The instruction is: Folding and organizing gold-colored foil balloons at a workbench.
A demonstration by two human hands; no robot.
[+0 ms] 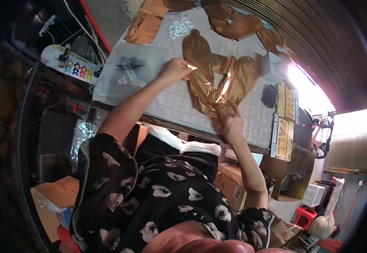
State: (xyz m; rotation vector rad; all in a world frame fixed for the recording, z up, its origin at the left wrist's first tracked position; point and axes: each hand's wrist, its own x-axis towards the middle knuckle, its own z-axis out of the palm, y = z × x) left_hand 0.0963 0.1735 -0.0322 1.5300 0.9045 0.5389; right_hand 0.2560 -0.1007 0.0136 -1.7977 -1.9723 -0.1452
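Note:
A shiny bronze foil piece, which looks like a deflated foil balloon (244,74), lies creased on the pale table in front of me. It has rounded lobes and a gap near its middle. My left hand (177,70) pinches its left edge with thumb and fingertips together. At its lower edge, nearest me, my right hand (229,120) grips the foil with bent fingers. Beyond the foil lies a small heap of whitish rings (180,28). To the left, a clear plastic bag (128,76) with dark print lies flat on the table.
More bronze foil pieces (143,27) lie along the table's far side. At the right stand a white box (272,67), a dark object (269,96) and yellow printed boxes (283,126). Cardboard boxes (230,181) stand below the table edge. A red stool (305,217) is at the lower right.

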